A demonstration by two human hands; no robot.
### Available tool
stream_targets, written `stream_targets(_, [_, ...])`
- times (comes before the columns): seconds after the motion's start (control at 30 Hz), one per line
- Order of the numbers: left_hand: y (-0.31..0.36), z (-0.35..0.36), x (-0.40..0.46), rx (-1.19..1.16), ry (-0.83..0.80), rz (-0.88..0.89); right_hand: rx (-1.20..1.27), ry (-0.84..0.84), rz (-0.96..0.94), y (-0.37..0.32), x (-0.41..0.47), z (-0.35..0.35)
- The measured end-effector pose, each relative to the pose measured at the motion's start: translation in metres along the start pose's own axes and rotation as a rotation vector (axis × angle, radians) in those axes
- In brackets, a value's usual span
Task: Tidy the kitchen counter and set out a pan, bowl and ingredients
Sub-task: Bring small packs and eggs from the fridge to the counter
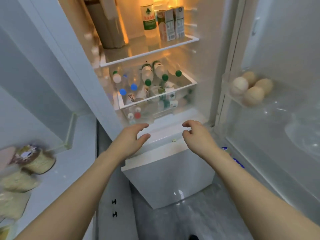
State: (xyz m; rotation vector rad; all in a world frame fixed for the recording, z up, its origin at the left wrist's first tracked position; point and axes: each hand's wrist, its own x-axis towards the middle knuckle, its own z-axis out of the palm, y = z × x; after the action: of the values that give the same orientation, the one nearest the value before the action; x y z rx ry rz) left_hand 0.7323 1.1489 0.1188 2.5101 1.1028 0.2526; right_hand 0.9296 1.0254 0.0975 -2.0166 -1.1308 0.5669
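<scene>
I face an open fridge. My left hand and my right hand reach side by side toward the white ledge under the clear drawer, fingers loosely curved and holding nothing. The drawer holds several bottles with green and blue caps. On the shelf above stand two milk cartons and a green-labelled bottle. Several eggs sit in the door rack at the right.
The open fridge door stands at the right. A white counter at the left carries jars and bags of dry food. The lower fridge compartment is closed below my hands. A grey floor lies beneath.
</scene>
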Motion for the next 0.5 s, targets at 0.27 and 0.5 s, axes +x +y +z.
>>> stream_targets(0.27, [0.049, 0.043, 0.074, -0.092, -0.089, 0.208, 0.049, 0.158, 0.028, 0.037, 0.026, -0.023])
stream_targets(0.5, [0.103, 0.077, 0.113, -0.129, -0.249, 0.426, -0.036, 0.150, 0.286, 0.087, 0.014, -0.054])
